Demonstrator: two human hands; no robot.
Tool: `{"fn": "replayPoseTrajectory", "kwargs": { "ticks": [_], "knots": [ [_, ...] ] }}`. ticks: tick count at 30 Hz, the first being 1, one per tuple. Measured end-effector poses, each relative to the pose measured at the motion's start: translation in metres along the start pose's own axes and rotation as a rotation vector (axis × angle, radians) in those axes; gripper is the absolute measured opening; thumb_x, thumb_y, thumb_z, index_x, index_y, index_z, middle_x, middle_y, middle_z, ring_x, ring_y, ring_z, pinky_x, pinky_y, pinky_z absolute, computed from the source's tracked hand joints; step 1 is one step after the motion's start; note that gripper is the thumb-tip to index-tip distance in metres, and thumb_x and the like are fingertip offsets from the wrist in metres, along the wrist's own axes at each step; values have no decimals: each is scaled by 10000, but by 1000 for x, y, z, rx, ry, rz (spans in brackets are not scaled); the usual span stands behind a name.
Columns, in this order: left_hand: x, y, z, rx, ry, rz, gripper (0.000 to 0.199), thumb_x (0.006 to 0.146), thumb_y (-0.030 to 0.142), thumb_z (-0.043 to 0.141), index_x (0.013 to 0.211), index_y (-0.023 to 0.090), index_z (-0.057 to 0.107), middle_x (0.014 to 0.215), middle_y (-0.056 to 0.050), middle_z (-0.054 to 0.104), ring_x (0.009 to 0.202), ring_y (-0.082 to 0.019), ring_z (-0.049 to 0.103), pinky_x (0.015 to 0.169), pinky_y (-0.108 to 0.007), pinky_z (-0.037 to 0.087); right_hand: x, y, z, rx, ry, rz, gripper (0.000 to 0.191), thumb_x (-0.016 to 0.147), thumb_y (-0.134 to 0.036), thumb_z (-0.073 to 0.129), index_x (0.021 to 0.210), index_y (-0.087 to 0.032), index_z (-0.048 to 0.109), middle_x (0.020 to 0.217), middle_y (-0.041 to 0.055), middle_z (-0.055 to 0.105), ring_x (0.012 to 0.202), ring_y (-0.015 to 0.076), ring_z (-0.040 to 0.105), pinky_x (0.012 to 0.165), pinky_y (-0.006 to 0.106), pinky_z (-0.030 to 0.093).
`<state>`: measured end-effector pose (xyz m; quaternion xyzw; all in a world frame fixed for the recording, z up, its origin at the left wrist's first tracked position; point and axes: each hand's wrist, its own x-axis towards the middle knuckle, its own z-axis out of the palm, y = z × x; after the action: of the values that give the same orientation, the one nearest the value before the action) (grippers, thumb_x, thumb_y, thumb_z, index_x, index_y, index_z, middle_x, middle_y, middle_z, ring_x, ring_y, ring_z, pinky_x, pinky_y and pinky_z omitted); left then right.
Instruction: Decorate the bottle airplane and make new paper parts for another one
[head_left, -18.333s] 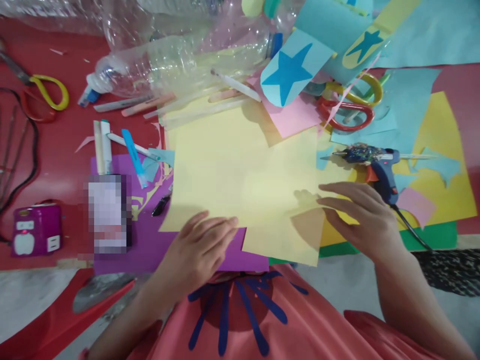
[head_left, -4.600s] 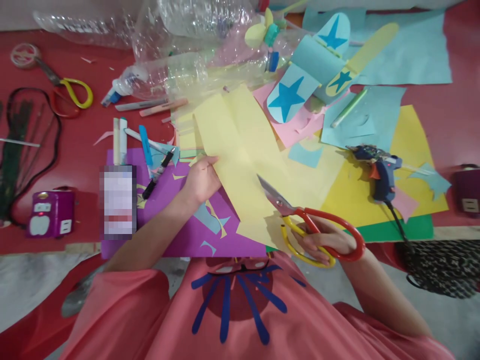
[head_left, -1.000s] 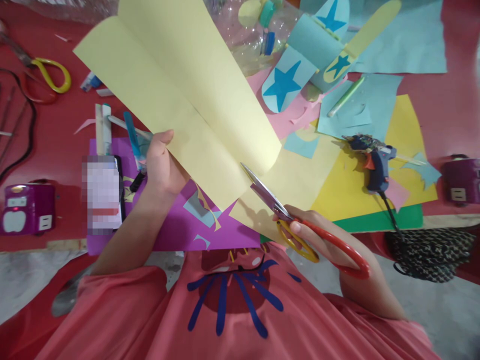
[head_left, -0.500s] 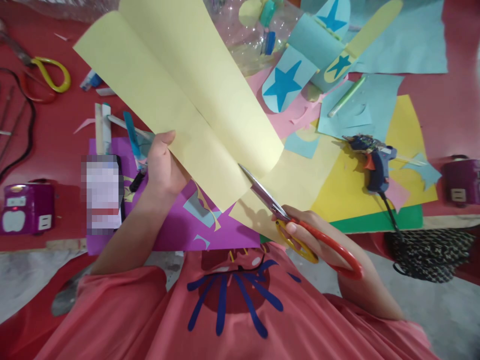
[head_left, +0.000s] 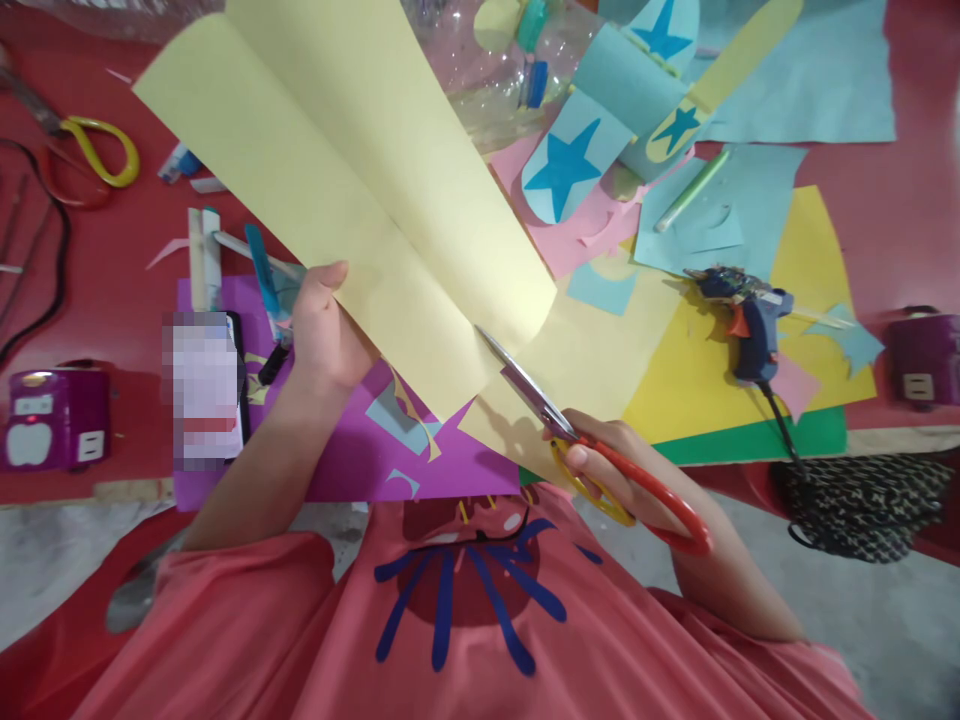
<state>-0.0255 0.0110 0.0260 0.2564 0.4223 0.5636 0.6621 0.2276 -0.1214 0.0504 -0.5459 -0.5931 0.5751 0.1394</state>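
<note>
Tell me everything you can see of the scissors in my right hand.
The scissors have silvery, metal-looking blades, a red handle and a smaller-looking yellow handle. Your right hand grips them, partly hiding both handles. The blades look nearly closed and slant toward the picture's upper left; the visible tip overlaps the pale yellow sheet near its lower end.

The pale yellow sheet [head_left: 360, 190] is cut off by the top edge, and behind it the fingers of the left hand [head_left: 330, 330] are hidden — only the thumb shows. At the sheet's near end, one blade tip of the scissors [head_left: 559, 420] is out of sight underneath, while their handles partly cover the right hand [head_left: 613, 434]. Left of the sheet, the phone [head_left: 206, 390] has a screen blurred into blocks. Beyond the sheet, the clear bottle [head_left: 487, 110] is partly covered; well right, a purple box [head_left: 926, 360] is cut off.
</note>
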Motion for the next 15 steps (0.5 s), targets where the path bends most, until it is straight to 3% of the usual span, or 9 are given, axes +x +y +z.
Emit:
{"fn": "replayPoseTrajectory", "kwargs": {
  "ticks": [4, 9, 11, 15],
  "knots": [
    [-1, 3, 1, -20, 0, -2, 239, 863, 141, 439, 743, 233, 624, 787, -19, 746, 1392, -162, 413, 1179, -265, 311, 5, 7, -2, 13, -91, 27, 472, 929, -651, 355, 765, -214, 423, 603, -38, 451, 510, 92, 380, 492, 251, 308],
    [-5, 2, 5, -33, 76, -45, 178, 844, 149, 505, 755, 227, 638, 817, -13, 754, 1357, -208, 461, 1168, -322, 353, 7, 10, 0, 8, -55, 0, 514, 920, -676, 348, 853, -188, 495, 581, -43, 448, 502, 92, 390, 473, 239, 318],
    [-8, -3, 8, -16, 126, -104, 122, 784, 119, 574, 786, 214, 650, 809, -3, 752, 1310, -238, 520, 1148, -358, 388, 7, 10, 0, 9, -57, -8, 534, 918, -688, 340, 865, -183, 505, 568, -48, 442, 493, 90, 388, 467, 236, 317],
    [-13, -17, 10, 75, 149, -132, 257, 650, 105, 664, 884, 209, 678, 858, -8, 749, 1229, -288, 602, 1078, -410, 460, 5, 11, -3, 1, -63, -27, 569, 912, -716, 305, 843, -185, 497, 597, -29, 478, 492, 94, 419, 472, 241, 327]
  ]
}}
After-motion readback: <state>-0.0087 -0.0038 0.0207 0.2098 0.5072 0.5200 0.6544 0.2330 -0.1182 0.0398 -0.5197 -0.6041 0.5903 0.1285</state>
